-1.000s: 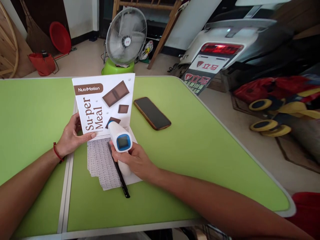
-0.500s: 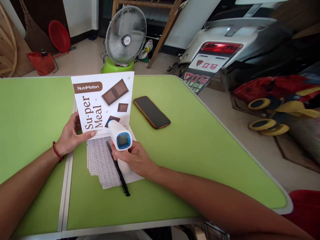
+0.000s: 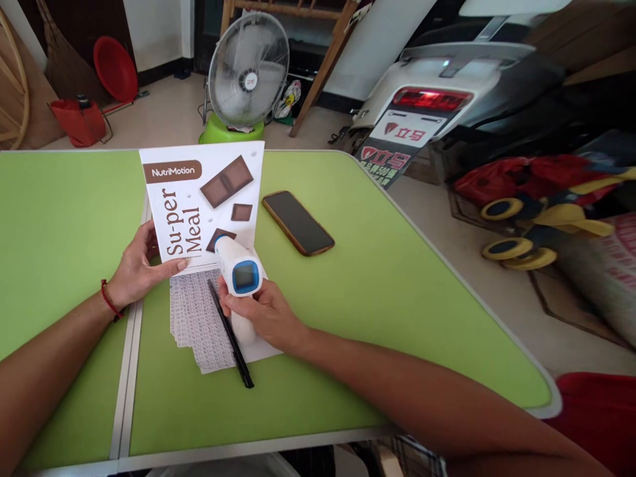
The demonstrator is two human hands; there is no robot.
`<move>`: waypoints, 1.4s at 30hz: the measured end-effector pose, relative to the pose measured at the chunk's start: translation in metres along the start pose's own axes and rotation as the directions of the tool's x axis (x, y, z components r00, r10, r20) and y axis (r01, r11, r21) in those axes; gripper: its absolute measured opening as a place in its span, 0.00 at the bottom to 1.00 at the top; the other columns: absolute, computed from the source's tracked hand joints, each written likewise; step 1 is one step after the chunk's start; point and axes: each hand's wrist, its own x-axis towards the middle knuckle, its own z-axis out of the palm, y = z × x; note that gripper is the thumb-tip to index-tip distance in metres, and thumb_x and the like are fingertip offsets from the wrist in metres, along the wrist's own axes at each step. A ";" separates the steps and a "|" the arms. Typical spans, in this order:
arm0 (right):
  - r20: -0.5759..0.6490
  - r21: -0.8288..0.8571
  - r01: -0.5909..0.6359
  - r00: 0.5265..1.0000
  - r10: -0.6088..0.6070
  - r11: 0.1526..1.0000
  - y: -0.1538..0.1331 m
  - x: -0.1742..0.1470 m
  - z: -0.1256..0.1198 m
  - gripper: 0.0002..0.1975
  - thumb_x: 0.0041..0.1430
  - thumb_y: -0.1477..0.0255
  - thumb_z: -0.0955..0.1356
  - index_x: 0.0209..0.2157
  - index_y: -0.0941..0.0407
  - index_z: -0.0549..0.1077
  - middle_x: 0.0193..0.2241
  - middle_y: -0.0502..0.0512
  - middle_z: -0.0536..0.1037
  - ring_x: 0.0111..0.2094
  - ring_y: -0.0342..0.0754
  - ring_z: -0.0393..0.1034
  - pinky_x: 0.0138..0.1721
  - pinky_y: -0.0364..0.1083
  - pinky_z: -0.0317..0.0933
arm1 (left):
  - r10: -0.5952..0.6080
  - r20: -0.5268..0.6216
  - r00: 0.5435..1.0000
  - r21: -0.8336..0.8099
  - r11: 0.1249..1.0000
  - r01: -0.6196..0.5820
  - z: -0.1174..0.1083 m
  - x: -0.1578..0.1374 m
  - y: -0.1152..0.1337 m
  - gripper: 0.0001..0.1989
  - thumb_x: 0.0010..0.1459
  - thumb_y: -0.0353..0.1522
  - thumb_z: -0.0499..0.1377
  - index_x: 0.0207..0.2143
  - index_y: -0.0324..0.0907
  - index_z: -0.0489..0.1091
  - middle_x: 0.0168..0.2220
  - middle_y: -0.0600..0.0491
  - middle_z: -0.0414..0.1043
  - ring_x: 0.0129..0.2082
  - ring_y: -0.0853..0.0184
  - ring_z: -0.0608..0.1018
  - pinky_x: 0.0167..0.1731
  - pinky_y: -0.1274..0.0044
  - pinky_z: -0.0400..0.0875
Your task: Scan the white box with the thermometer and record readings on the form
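Observation:
Between the thumb and fingers of my left hand is the lower left edge of a white box printed "NutriMotion Su-per Meal"; the hand is closed on it. My right hand wraps the handle of a white and blue infrared thermometer, its nose against or just before the box's lower front. The thermometer's small screen faces me and looks dark. Under them lie handwritten paper sheets, partly covered by the box and my right hand. A black pen rests slantwise across the sheets.
A phone in a brown case lies right of the box on the green table. A metal seam crosses the table at left. Beyond the table stand a fan and a white scooter.
The whole view has shifted slightly to the left. Both hands keep their hold on the box and the thermometer, which stay in nearly the same place relative to each other.

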 end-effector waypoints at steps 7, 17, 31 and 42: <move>-0.010 0.012 0.021 1.000 -0.021 1.000 0.004 0.000 0.000 0.08 0.50 0.67 0.70 0.32 0.54 0.70 0.25 0.47 0.70 0.27 0.43 0.63 0.35 0.48 0.59 | 0.005 -0.003 1.000 0.021 1.000 -0.005 -0.001 0.000 -0.004 0.36 0.44 0.39 0.72 0.52 0.39 0.61 0.54 0.41 0.69 0.54 0.51 0.73 0.56 0.54 0.68; -0.027 0.016 -0.007 1.000 0.007 1.000 0.006 0.003 0.001 0.11 0.48 0.65 0.71 0.33 0.55 0.71 0.24 0.46 0.70 0.27 0.44 0.63 0.36 0.48 0.61 | 0.008 0.005 1.000 0.019 1.000 -0.008 -0.003 0.000 -0.004 0.36 0.45 0.38 0.72 0.52 0.40 0.61 0.53 0.42 0.70 0.53 0.52 0.74 0.53 0.56 0.70; -0.059 0.019 0.034 0.998 -0.032 0.999 0.008 0.010 0.004 0.12 0.47 0.63 0.71 0.29 0.56 0.70 0.24 0.47 0.71 0.26 0.42 0.62 0.32 0.46 0.59 | -0.001 0.001 1.000 0.029 1.000 0.001 -0.006 0.003 0.000 0.34 0.44 0.39 0.72 0.50 0.39 0.62 0.53 0.42 0.69 0.52 0.54 0.74 0.55 0.57 0.69; -0.029 0.018 0.019 0.999 -0.019 1.000 0.011 0.009 0.003 0.12 0.48 0.63 0.71 0.32 0.55 0.70 0.24 0.46 0.69 0.26 0.43 0.61 0.32 0.46 0.59 | -0.002 -0.002 1.000 0.010 1.000 0.002 -0.004 0.001 0.001 0.34 0.44 0.39 0.72 0.49 0.39 0.61 0.53 0.41 0.69 0.53 0.54 0.74 0.55 0.58 0.69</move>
